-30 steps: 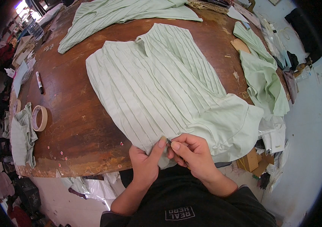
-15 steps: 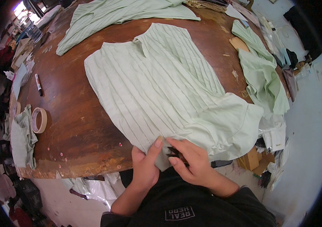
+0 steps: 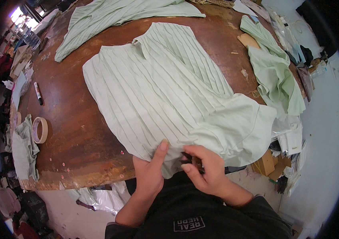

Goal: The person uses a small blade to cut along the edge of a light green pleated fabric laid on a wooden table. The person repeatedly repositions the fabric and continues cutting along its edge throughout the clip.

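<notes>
A pale green pleated garment [image 3: 153,83] lies spread over the wooden table, its near edge hanging over the table's front. My left hand [image 3: 150,169] grips that near edge, thumb on top of the cloth and fingers hidden beneath it. In my right hand [image 3: 209,169] is a small pair of dark thread snips [image 3: 193,161], the tips pointing left toward the cloth between my hands. Their blades look slightly apart. Whether they touch the cloth I cannot tell.
On the wooden table [image 3: 74,131] at left are a roll of masking tape [image 3: 39,130], a marker pen [image 3: 38,94] and folded green cloth [image 3: 25,149]. More pale green pieces lie at the far side [image 3: 125,14] and at right [image 3: 275,71]. Cardboard boxes [image 3: 263,163] stand below at right.
My right hand and the snips have drawn slightly right, away from my left thumb. My left hand keeps its grip on the cloth. The whole view has shifted a little.
</notes>
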`<state>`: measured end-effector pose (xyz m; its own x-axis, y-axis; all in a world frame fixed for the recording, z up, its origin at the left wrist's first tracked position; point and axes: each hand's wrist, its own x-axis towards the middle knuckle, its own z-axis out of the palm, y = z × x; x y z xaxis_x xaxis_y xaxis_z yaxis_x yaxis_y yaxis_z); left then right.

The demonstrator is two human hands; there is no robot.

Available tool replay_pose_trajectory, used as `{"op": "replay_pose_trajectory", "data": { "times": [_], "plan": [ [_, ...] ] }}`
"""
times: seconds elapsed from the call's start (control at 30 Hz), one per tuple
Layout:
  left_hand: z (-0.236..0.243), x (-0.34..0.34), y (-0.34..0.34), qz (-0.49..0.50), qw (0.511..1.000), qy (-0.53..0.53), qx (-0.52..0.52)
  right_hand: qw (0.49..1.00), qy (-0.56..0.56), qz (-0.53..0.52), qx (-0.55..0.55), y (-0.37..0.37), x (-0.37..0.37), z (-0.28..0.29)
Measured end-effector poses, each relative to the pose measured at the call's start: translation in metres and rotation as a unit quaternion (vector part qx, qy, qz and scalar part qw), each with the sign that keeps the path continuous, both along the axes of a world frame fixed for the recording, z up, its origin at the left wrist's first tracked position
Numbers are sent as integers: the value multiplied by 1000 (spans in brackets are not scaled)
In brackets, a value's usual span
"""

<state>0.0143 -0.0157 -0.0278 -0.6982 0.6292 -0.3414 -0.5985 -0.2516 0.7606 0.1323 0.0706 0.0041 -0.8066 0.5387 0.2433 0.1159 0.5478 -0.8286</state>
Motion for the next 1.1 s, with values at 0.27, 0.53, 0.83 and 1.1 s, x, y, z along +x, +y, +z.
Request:
{"op": "replay_pose_trajectory", "data": {
  "times": [0.27, 0.53, 0.83, 1.1],
  "plan": [
    [-2, 0, -2, -8, 1000, -16, 22, 995, 7, -49, 82, 14, -9, 6],
    [-7, 2, -5, -9, 1000, 4, 2, 972, 25, -28, 234, 25, -17, 5],
    [-7, 5, -4, -1, 1000, 1, 12, 976, 42, -15, 211, 22, -19, -4],
    [-4, 4, -3, -6, 999, -13, 36, 959, 55, -30, 276, 21, -22, -5]
  ]
}}
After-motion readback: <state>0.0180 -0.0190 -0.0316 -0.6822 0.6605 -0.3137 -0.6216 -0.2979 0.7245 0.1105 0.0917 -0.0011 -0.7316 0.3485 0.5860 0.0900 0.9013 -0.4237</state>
